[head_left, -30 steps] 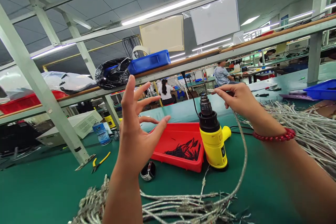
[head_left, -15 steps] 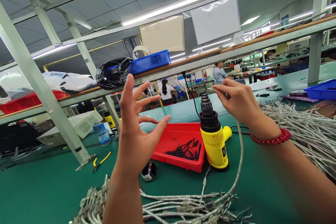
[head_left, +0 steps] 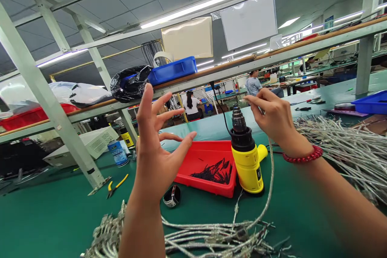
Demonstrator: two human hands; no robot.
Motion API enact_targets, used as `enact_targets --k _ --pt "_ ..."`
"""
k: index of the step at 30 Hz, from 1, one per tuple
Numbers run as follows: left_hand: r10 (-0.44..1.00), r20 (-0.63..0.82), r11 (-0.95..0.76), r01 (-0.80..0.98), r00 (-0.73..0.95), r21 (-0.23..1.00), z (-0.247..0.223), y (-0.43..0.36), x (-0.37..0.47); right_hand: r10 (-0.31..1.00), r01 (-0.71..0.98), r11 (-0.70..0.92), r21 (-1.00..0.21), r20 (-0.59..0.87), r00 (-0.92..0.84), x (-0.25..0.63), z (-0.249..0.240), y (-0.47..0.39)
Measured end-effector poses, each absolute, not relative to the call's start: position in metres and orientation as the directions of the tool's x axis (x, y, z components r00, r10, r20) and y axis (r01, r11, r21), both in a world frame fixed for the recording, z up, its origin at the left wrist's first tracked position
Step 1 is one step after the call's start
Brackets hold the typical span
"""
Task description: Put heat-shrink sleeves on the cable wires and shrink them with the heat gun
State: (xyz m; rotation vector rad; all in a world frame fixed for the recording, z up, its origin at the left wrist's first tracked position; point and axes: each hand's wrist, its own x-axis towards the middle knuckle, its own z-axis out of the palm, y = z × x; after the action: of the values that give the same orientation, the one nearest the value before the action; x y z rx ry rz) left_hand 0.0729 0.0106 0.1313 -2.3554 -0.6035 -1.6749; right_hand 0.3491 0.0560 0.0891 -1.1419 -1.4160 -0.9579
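My left hand is raised with its fingers spread and nothing in it, left of the red tray. Short black tubes lie loose in that tray. My right hand pinches the end of a silvery cable, just right of the nozzle of a yellow heat gun. The heat gun stands upright, nozzle up. From my right hand the cable hangs down in a curve to the bundle of silvery cables at the front. The tip between my fingers is too small to make out.
Yellow-handled cutters, a watch and a blue spray can are on the green table. A large heap of silvery cables lies right. A shelf with a blue bin crosses above; people sit beyond.
My right hand has shifted slightly left with the cable end, closer to the heat gun's nozzle, and the cable's hanging curve has moved left too. My left hand is nearly still.
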Motion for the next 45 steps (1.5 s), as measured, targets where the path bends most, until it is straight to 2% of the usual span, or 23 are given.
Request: enact_targets --k 11,24,36,45 --pt "0.237 0.930 -0.896 0.433 0.281 0.097 0.131 0.011 0.076 0.225 0.984 0.168 -0.056 0.974 0.017 0.351 0.088 0.058" --pt "0.229 0.931 -0.904 0.417 0.284 0.096 0.132 0.011 0.075 0.245 0.971 0.173 -0.166 0.962 0.121 0.344 0.093 0.053" --pt "0.252 0.927 -0.906 0.403 0.278 0.125 0.132 0.011 0.076 0.257 0.973 0.158 -0.168 0.959 0.124 0.346 0.093 0.053" --pt "0.223 0.932 -0.909 0.406 0.285 0.094 0.131 0.013 0.076 0.306 0.974 0.139 -0.179 0.943 0.130 0.347 0.098 0.047"
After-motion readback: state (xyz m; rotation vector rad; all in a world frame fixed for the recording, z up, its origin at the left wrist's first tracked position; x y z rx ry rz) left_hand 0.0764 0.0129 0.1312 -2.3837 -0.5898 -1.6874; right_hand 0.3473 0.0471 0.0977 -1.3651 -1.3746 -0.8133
